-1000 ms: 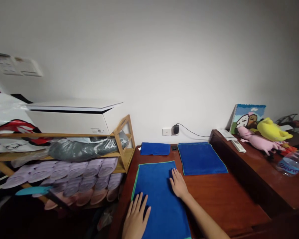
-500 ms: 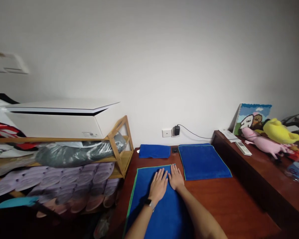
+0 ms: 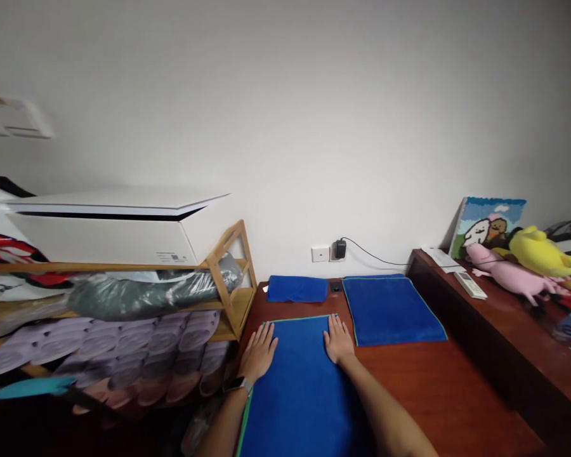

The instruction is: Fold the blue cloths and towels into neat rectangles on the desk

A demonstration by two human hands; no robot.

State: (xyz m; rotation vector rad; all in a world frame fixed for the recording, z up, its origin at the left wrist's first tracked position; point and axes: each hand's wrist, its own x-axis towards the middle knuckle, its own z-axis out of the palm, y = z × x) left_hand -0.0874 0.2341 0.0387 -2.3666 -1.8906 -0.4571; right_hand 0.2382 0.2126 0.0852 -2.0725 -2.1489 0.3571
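A long blue towel [image 3: 299, 381] with green edging lies flat on the reddish-brown table [image 3: 438, 387]. My left hand [image 3: 258, 352] rests flat across its far left corner and left edge, fingers extended, with a watch on the wrist. At the far right corner my right hand [image 3: 339, 339] lies flat on the towel's right edge, fingers stretched forward. Neither hand grips anything. Right of it is a second blue towel [image 3: 393, 311], folded into a square. Behind the long towel sits a smaller folded blue cloth [image 3: 297, 289] with a white tag.
A wooden rack [image 3: 240, 304] with purple slippers [image 3: 157, 333] and a white box [image 3: 109, 238] stands at left. On the raised ledge at right are a remote [image 3: 471, 285], a pink plush [image 3: 509, 270] and a yellow plush [image 3: 545, 252]. A black adapter [image 3: 341, 248] is plugged into the wall.
My left hand has slid left from the middle of the towel to its left edge. My right hand stays at the far right corner. The view has shifted slightly.
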